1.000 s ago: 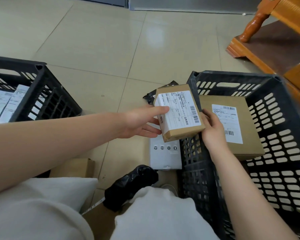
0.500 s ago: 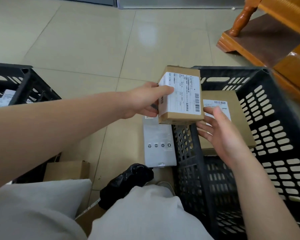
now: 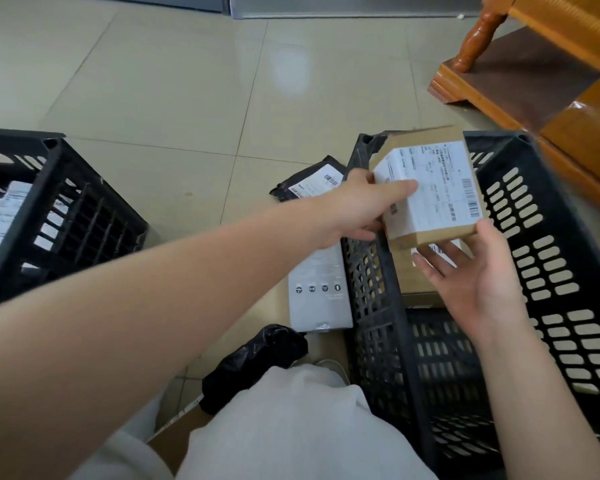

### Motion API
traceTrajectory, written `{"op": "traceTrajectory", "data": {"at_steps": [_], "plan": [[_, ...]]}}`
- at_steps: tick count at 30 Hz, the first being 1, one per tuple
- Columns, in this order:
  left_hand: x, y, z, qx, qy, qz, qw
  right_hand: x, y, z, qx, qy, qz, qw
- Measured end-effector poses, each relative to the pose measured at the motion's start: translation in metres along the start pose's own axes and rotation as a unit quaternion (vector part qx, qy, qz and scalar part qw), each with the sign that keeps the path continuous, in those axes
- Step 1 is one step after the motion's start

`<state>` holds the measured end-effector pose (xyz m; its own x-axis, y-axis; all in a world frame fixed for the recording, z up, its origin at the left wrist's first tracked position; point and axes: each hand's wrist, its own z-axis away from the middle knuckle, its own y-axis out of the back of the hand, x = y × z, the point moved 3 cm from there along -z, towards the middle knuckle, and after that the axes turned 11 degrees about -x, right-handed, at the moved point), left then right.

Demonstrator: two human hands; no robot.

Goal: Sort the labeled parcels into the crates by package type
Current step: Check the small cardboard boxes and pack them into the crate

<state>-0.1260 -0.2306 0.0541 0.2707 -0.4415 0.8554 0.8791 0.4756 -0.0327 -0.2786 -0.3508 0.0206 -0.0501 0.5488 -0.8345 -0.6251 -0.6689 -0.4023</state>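
Observation:
My left hand (image 3: 359, 206) grips a small brown cardboard box (image 3: 430, 188) with a white shipping label, holding it above the right black crate (image 3: 548, 258). My right hand (image 3: 471, 282) is spread open, palm up, just under the box's near edge. A larger cardboard parcel (image 3: 413, 275) lies inside that crate, mostly hidden by the box and my right hand. The left black crate (image 3: 59, 216) holds parcels with white labels.
On the floor between the crates lie a flat black mailer bag (image 3: 312, 180), a white-grey box (image 3: 321, 292) and a crumpled black bag (image 3: 257, 362). Wooden furniture (image 3: 534, 64) stands at the far right. My white-clad knees (image 3: 291, 427) fill the bottom.
The small box has moved right and farther over the right crate in my left hand. My right hand let go of its edge and now lies open beneath it.

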Motion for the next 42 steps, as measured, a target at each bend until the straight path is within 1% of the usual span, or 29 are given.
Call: {"op": "traceTrajectory", "data": {"at_steps": [1,2,5,7,9,10,13,16,18,21,23,25,28,32,37,40,42], "plan": [[-0.005,-0.007,-0.002,-0.002,-0.002,-0.020,1.000,0.000,0.006,0.001,0.012,-0.002,-0.003,1.000],[-0.010,-0.012,-0.004,-0.004,-0.008,-0.061,0.998,0.001,0.012,0.001,0.025,-0.007,-0.008,1.000],[-0.031,-0.026,-0.005,0.014,-0.016,-0.221,0.975,0.007,0.038,0.005,0.045,-0.035,-0.007,0.998],[-0.049,-0.034,-0.005,0.011,-0.016,-0.277,0.961,0.012,0.057,0.010,0.044,-0.070,0.021,0.996],[-0.066,-0.041,-0.006,-0.005,-0.023,-0.300,0.954,0.018,0.077,0.017,0.039,-0.121,0.048,0.991],[-0.072,-0.042,-0.007,-0.013,-0.027,-0.290,0.956,0.021,0.087,0.022,0.033,-0.153,0.055,0.986],[-0.078,-0.043,-0.009,-0.043,-0.025,-0.218,0.975,0.021,0.109,0.043,0.007,-0.244,0.065,0.968],[-0.075,-0.043,-0.008,-0.066,-0.013,-0.203,0.977,0.021,0.123,0.061,-0.020,-0.307,0.076,0.949],[-0.073,-0.043,-0.006,-0.072,-0.008,-0.202,0.977,0.022,0.126,0.066,-0.017,-0.334,0.074,0.939],[-0.073,-0.041,-0.005,-0.075,-0.008,-0.204,0.976,0.023,0.129,0.068,0.015,-0.357,0.074,0.931],[-0.072,-0.041,-0.004,-0.079,-0.009,-0.198,0.977,0.021,0.127,0.069,0.024,-0.367,0.089,0.926],[-0.072,-0.041,-0.003,-0.080,-0.010,-0.194,0.978,0.018,0.126,0.071,0.031,-0.378,0.130,0.916],[-0.072,-0.039,-0.001,-0.070,-0.011,-0.200,0.977,0.026,0.129,0.068,0.070,-0.395,0.185,0.897],[-0.071,-0.039,-0.001,-0.069,-0.016,-0.211,0.975,0.059,0.126,0.049,0.116,-0.393,0.178,0.895],[-0.072,-0.038,-0.003,-0.068,-0.009,-0.222,0.973,0.091,0.118,0.031,0.165,-0.411,0.177,0.879],[-0.072,-0.037,-0.003,-0.064,-0.006,-0.228,0.971,0.110,0.118,0.025,0.161,-0.425,0.174,0.874],[-0.071,-0.038,-0.002,-0.065,-0.007,-0.231,0.971,0.116,0.111,0.026,0.165,-0.426,0.193,0.869]]}}
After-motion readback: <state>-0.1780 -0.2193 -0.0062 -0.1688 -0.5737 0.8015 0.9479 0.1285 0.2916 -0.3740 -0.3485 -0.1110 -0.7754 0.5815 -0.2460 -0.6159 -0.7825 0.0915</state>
